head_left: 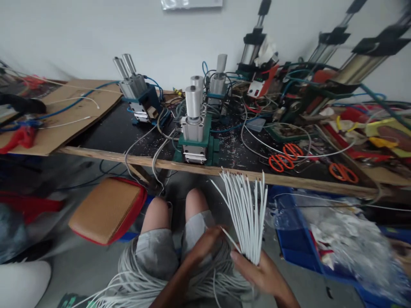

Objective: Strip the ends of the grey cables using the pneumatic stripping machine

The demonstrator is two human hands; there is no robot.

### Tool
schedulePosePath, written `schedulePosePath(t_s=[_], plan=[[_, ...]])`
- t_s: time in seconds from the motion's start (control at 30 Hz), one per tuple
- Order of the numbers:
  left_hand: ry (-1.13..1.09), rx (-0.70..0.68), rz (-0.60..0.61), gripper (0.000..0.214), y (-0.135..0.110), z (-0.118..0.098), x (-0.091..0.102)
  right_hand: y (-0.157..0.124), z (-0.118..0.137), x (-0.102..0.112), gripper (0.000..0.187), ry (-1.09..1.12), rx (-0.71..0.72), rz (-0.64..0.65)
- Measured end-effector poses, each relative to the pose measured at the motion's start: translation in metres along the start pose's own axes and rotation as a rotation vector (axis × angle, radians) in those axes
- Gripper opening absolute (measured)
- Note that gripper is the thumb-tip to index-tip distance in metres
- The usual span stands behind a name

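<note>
Straight ahead the silver-cylindered machine blocks you, cables draping to its left; right of it, beyond your fanned wires, there's a passable strip of desk, pinched by a looping grey cable and orange-handled scissors.

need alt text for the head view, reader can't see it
A seated person's right hand grips a fanned bundle of white wires, while the left hand is at the tip of one wire. More wire lies over the lap. Ahead, a bench holds metal machines and orange-handled scissors.
</note>
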State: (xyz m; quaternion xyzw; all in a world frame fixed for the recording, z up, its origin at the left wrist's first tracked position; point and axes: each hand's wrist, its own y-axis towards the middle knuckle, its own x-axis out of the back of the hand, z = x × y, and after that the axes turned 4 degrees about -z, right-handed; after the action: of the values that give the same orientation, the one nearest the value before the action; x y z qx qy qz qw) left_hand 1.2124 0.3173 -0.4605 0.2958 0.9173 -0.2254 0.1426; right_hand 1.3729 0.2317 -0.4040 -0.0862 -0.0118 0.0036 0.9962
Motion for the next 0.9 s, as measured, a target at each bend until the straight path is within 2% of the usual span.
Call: schedulePosePath(t_s=[0.07, 0.1, 0.17, 0.27, 0.33, 0.4, 0.53, 0.63, 0.7, 0.77, 0.83, 0.9], plan=[[-0.059, -0.068, 0.017, 0.082, -0.019, -0.023, 0.009, 0.015, 0.005, -0.003, 0.049, 0.097, -0.034, 0.090], [-0.071, -0.111, 0.048, 0.086, -0.029, -0.037, 0.010, 0.022, 0.010, -0.006, 0.052, 0.136, -0.045, 0.148], [0.027, -0.201, 0.120, 0.075, -0.047, -0.065, 0.004, 0.034, 0.023, -0.013, 0.056, 0.181, -0.034, 0.253], [0.288, -0.298, -0.025, 0.055, -0.063, -0.093, -0.014, 0.044, 0.043, -0.025, 0.058, 0.183, 0.017, 0.367], [0.381, -0.375, -0.105, 0.047, -0.068, -0.100, -0.025, 0.045, 0.051, -0.030, 0.056, 0.177, 0.042, 0.412], [0.423, -0.417, -0.123, 0.042, -0.071, -0.101, -0.032, 0.044, 0.052, -0.032, 0.053, 0.177, 0.052, 0.439], [0.434, -0.415, -0.136, 0.039, -0.075, -0.102, -0.035, 0.038, 0.049, -0.030, 0.056, 0.201, 0.055, 0.450], [0.322, -0.378, -0.245, 0.042, -0.071, -0.111, -0.025, 0.038, 0.051, -0.029, 0.050, 0.264, 0.041, 0.460], [0.098, -0.385, -0.422, 0.044, -0.065, -0.122, -0.013, 0.040, 0.053, -0.029, 0.043, 0.307, 0.028, 0.456], [-0.173, -0.451, -0.565, 0.043, -0.059, -0.136, 0.002, 0.041, 0.054, -0.028, 0.037, 0.340, 0.019, 0.447], [-0.373, -0.530, -0.620, 0.035, -0.057, -0.150, 0.016, 0.041, 0.052, -0.025, 0.034, 0.372, 0.013, 0.441], [-0.453, -0.567, -0.624, 0.024, -0.061, -0.162, 0.028, 0.038, 0.046, -0.018, 0.033, 0.399, 0.008, 0.437]])
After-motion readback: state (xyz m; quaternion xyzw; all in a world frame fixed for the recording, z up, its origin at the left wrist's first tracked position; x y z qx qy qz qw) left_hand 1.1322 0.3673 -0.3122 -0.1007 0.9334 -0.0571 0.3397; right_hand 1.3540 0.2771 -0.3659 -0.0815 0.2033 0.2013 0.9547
